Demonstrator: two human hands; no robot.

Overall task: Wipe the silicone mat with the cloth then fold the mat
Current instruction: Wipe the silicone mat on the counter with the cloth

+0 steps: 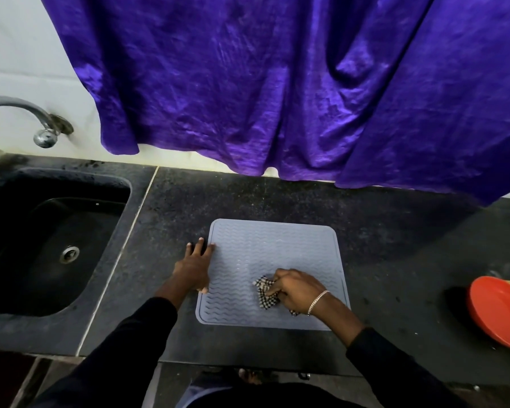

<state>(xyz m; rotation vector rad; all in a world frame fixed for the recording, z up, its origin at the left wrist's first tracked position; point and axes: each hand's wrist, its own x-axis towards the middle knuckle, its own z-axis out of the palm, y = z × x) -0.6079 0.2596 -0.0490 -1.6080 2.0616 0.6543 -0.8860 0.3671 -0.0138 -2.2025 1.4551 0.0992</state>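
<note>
The mat (273,272) is lying flat on the dark surface (395,245), just right of the sink (53,240) and below the hanging purple curtain (277,83). It is nearly square, so it is hard to name a long axis; if anything it is running slightly longer from the near edge to the far edge, with its wavy ridges crossing left to right. Its near edge is sitting close to the front lip of the surface.

The right hand (299,290) is pressing the cloth (265,291) onto the near right part of the mat; its grip is closed around the bunched checked fabric, with only a little of it showing past the fingers. The left hand (195,267) is lying flat and spread open, holding nothing, with its fingers and thumb just overlapping the mat's left edge to pin it.

The wiping looks to be under way, with the far half probably not yet covered, and folding not yet begun.

The risks from here: the left hand is holding only one edge, so a hard stroke could make the mat slide or buckle toward the sink. A wide sweep to the right could knock the red bowl (498,313). With the cloth so tightly wadded, each pass is touching little, and patches could be missed.
</note>
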